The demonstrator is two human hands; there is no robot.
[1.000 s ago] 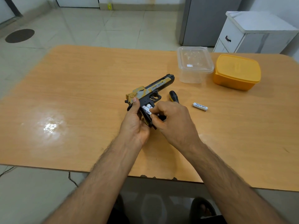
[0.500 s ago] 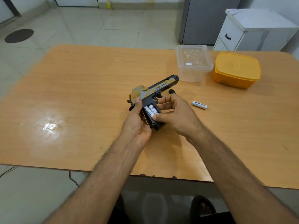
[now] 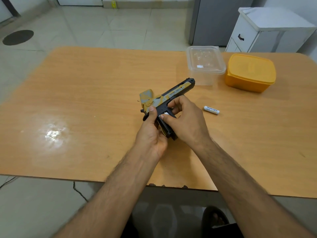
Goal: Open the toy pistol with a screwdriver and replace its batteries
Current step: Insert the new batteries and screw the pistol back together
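Where batteries showed, right hand point(image 3: 186, 122) on toy pistol point(image 3: 173, 94)

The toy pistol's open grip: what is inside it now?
A white battery end shows in the toy pistol grip. The right hand covers the rest, so the battery count cannot be told.

My right hand point(image 3: 186, 121): now folded over the grip, thumb pressing the white batteries point(image 3: 165, 114) that showed bare a moment ago.
Black-and-yellow plastic toy pistol point(image 3: 173, 95): tilted slightly.
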